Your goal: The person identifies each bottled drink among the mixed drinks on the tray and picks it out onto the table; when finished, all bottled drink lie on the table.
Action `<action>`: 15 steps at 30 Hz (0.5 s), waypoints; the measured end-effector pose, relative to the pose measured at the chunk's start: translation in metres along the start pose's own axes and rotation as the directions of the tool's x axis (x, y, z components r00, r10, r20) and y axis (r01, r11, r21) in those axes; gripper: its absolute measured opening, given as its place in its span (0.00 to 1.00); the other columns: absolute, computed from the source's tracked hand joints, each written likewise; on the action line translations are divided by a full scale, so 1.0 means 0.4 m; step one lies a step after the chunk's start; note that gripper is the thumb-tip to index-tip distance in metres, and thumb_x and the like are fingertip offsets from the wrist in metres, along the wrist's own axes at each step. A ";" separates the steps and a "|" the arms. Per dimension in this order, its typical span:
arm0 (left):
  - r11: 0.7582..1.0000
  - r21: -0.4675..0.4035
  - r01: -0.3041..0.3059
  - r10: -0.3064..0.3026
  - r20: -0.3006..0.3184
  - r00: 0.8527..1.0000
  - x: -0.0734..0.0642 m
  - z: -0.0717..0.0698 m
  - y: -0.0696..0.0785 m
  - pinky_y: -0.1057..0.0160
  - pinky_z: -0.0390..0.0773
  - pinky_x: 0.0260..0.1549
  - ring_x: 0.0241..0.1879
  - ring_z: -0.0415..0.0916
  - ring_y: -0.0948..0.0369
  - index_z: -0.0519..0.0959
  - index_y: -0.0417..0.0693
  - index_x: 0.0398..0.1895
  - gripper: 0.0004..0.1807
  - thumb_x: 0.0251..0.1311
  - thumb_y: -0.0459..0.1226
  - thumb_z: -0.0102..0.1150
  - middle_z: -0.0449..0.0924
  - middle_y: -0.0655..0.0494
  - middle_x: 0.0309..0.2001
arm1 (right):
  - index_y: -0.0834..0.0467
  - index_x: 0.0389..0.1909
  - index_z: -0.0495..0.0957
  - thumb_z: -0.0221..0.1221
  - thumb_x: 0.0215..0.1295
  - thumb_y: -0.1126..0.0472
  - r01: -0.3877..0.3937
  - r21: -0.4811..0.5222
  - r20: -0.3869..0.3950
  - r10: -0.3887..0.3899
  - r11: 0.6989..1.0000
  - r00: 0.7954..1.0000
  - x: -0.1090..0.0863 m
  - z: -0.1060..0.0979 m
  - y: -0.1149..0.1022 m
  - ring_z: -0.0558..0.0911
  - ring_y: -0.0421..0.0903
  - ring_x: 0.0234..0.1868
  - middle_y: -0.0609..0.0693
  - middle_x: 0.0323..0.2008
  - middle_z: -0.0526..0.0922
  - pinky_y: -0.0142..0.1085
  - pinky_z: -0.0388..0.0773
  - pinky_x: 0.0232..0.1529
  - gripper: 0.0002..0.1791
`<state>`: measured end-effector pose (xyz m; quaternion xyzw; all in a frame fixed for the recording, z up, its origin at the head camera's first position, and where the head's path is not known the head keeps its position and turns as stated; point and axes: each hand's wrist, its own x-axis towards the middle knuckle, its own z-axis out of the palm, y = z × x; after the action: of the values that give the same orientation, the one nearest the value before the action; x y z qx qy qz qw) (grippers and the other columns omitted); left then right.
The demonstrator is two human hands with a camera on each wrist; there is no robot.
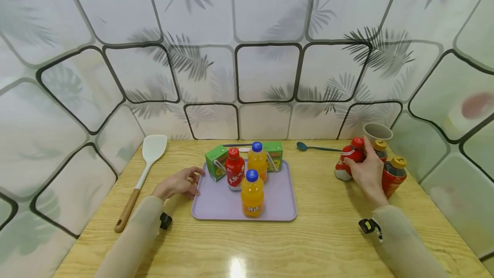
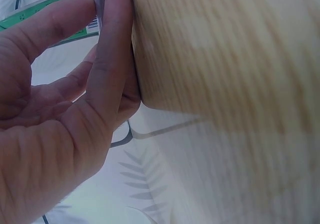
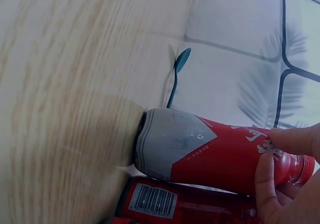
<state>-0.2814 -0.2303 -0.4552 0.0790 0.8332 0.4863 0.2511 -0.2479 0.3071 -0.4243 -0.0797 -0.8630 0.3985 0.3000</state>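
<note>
My right hand (image 1: 368, 173) grips a red bottle with a white lower part (image 1: 349, 160) near its top, at the right of the table. In the right wrist view its fingers and thumb pinch the red bottle (image 3: 220, 151) just below the cap; I cannot tell whether its base touches the table. At the left edge of a lilac tray (image 1: 216, 207), my left hand (image 1: 183, 183) pinches the rim between thumb and fingers. On the tray stand another red bottle (image 1: 234, 173), two orange juice bottles (image 1: 252, 198) with blue caps and two green drink cartons (image 1: 216, 164).
Two dark drink bottles with yellow caps (image 1: 394, 175) stand right beside my right hand, with a pale cup (image 1: 377, 131) behind. A dark teal spoon (image 1: 320, 147) lies at the back. On the left lies a white spatula (image 1: 148, 158) with a wooden handle. Patterned curtain walls (image 1: 266, 76) enclose the table.
</note>
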 end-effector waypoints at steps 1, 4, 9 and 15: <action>1.000 0.005 -0.004 0.004 0.002 1.000 0.000 0.000 -0.001 0.61 0.85 0.32 0.31 0.74 0.58 0.66 0.37 0.63 0.34 0.49 0.21 0.62 0.64 0.43 0.44 | 0.52 0.74 0.59 0.67 0.52 0.71 -0.001 -0.004 0.003 0.001 1.000 1.000 0.000 0.000 0.000 0.75 0.62 0.60 0.64 0.61 0.76 0.56 0.71 0.62 0.47; 1.000 0.004 0.003 -0.003 -0.002 1.000 -0.001 0.001 0.000 0.61 0.85 0.32 0.32 0.74 0.57 0.66 0.38 0.63 0.34 0.50 0.21 0.62 0.65 0.43 0.44 | 0.52 0.75 0.59 0.66 0.53 0.71 -0.002 -0.011 0.011 0.002 1.000 1.000 0.000 -0.001 -0.001 0.74 0.63 0.61 0.64 0.62 0.74 0.56 0.71 0.63 0.47; 1.000 0.005 0.003 -0.003 -0.003 1.000 -0.002 0.001 0.000 0.61 0.85 0.32 0.32 0.74 0.57 0.66 0.38 0.63 0.34 0.50 0.21 0.62 0.65 0.43 0.44 | 0.54 0.75 0.57 0.65 0.55 0.71 0.007 -0.016 0.026 -0.007 1.000 1.000 0.000 -0.002 0.001 0.73 0.66 0.61 0.66 0.64 0.72 0.57 0.70 0.63 0.47; 1.000 0.008 -0.002 0.002 -0.003 1.000 0.000 0.000 -0.002 0.61 0.85 0.31 0.32 0.74 0.57 0.66 0.38 0.63 0.34 0.50 0.21 0.62 0.64 0.43 0.45 | 0.57 0.76 0.53 0.64 0.56 0.72 0.025 -0.032 0.065 -0.023 0.999 0.998 0.005 -0.009 0.001 0.71 0.68 0.61 0.69 0.64 0.70 0.59 0.69 0.63 0.47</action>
<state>-0.2814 -0.2306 -0.4558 0.0799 0.8354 0.4834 0.2493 -0.2473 0.3105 -0.4218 -0.0613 -0.8796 0.3831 0.2751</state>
